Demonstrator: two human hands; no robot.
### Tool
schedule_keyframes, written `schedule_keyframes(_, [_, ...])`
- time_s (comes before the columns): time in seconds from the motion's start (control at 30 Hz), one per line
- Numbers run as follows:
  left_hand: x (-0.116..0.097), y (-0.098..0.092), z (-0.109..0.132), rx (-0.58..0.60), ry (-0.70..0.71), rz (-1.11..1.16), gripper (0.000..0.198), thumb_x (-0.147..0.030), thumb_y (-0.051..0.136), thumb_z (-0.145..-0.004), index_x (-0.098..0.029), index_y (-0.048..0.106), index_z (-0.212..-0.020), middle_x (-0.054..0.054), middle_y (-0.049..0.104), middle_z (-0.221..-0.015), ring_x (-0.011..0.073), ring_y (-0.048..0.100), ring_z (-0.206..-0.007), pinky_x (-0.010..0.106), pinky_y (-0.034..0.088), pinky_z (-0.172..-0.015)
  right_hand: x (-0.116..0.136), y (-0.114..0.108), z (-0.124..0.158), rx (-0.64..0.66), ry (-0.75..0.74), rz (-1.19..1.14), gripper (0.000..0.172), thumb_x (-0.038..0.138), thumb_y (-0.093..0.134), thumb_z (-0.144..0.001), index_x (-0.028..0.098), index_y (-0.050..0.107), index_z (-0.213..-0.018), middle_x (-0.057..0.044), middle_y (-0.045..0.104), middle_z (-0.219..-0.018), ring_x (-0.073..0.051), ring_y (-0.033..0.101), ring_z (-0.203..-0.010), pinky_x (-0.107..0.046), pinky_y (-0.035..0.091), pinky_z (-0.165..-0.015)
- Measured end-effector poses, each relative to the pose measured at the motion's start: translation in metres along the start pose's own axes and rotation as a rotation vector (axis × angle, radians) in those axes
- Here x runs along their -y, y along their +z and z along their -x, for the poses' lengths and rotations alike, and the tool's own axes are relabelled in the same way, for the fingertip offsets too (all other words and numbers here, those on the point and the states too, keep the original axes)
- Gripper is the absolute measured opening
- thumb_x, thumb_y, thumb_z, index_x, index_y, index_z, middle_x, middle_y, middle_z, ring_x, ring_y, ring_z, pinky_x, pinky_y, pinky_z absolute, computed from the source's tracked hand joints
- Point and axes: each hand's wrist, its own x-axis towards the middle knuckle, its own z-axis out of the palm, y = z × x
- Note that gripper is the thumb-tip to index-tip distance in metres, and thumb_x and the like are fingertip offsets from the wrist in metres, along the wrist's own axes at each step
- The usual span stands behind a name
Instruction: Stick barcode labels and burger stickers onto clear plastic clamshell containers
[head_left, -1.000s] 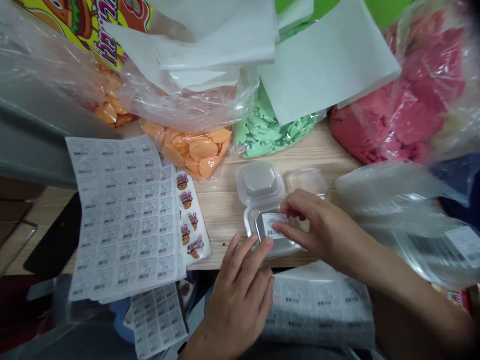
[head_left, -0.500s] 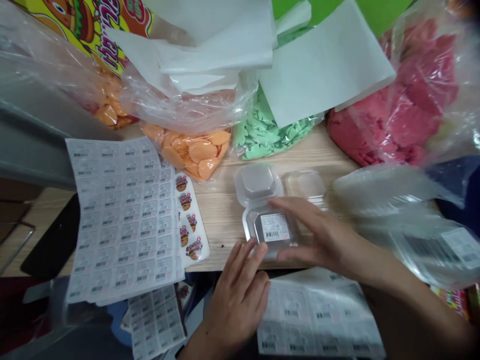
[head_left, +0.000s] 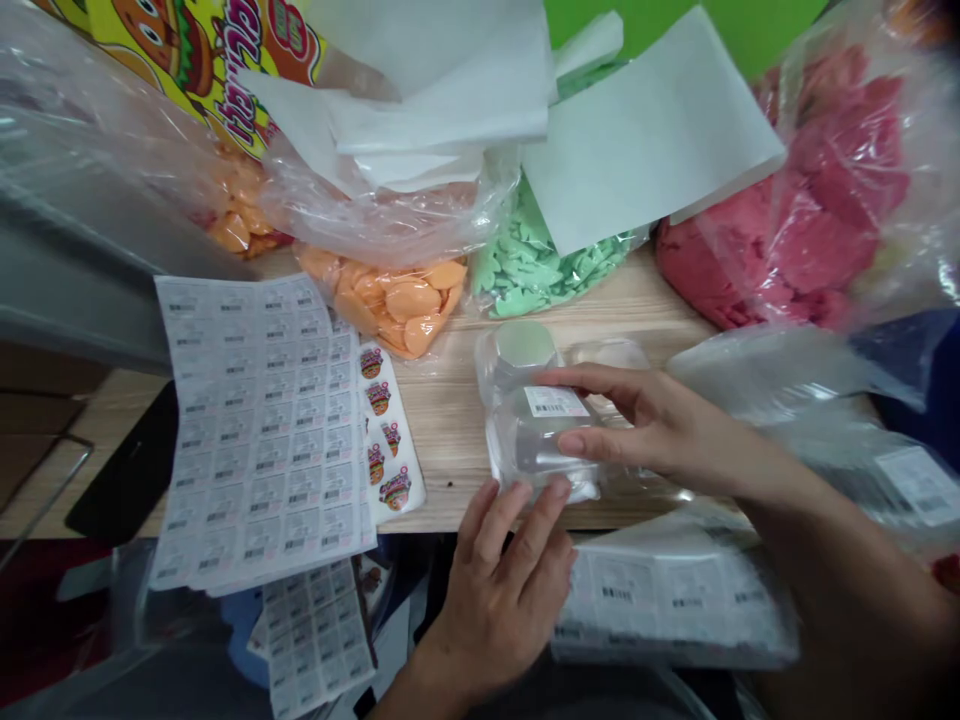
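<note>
Preferably, the right hand (head_left: 656, 415), gripping the clear clamshell (head_left: 528, 442), squeezes lightly; the left hand (head_left: 506, 590), fingers spread, steadies its near edge.

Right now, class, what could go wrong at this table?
The clear clamshell container is near the front edge of the wood-grain table and could slip off if the right hand falters. Its barcode label, close to that hand's fingers, might crease or lift. The largest barcode-label sheet overhangs the edge, so a brush could drag it down.
</note>
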Motion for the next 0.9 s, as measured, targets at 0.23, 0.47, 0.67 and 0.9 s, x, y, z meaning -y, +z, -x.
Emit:
schedule_keyframes(0.23, [-0.007,-0.007,-0.008,-0.04,-0.05,0.01,0.01,-0.008,0.059,-0.082,-0.014,0.064,-0.088,0.006,0.071,-0.108,0.0178,0.04,-0.12,0.037,0.015,-0.115,0.005,0.01,-0.001,-0.05,0.026,0.026,0.056,0.052,0.067,-0.073,0.023,0.059,-0.121,-0.003,0.063,-0.119,-0.023,0.057,-0.109,-0.038,0.043,-0.097])
schedule_keyframes(0.47, [0.001,-0.022,-0.005,-0.011,-0.5,0.67,0.013,-0.018,0.049,-0.091,-0.022,0.061,-0.088,-0.002,0.07,-0.072,0.011,0.064,-0.062,0.018,0.05,-0.058,0.004,0.015,0.002,-0.058,-0.089,0.061,0.054,0.046,0.069,-0.074,0.024,0.056,-0.122,-0.001,0.061,-0.121,-0.017,0.055,-0.111,-0.029,0.042,-0.097])
schedule_keyframes(0.67, [-0.003,-0.02,-0.015,0.085,-0.928,0.854,0.032,-0.042,0.043,-0.093,-0.019,0.065,-0.099,-0.008,0.043,-0.046,0.0066,0.033,-0.036,0.016,0.029,-0.035,0.002,0.014,0.004,-0.109,-0.156,0.03,0.05,0.04,0.071,-0.075,0.023,0.057,-0.119,-0.002,0.06,-0.121,-0.015,0.053,-0.114,-0.028,0.039,-0.1])
schedule_keyframes(0.9, [-0.008,-0.015,-0.036,0.027,-1.148,1.1,0.033,-0.05,0.059,-0.081,-0.024,0.071,-0.097,-0.006,0.048,-0.054,0.0061,0.037,-0.046,0.014,0.031,-0.041,0.005,0.013,0.005,-0.144,-0.176,0.025,0.045,0.041,0.071,-0.075,0.024,0.061,-0.116,0.0,0.062,-0.118,-0.014,0.054,-0.114,-0.026,0.041,-0.098])
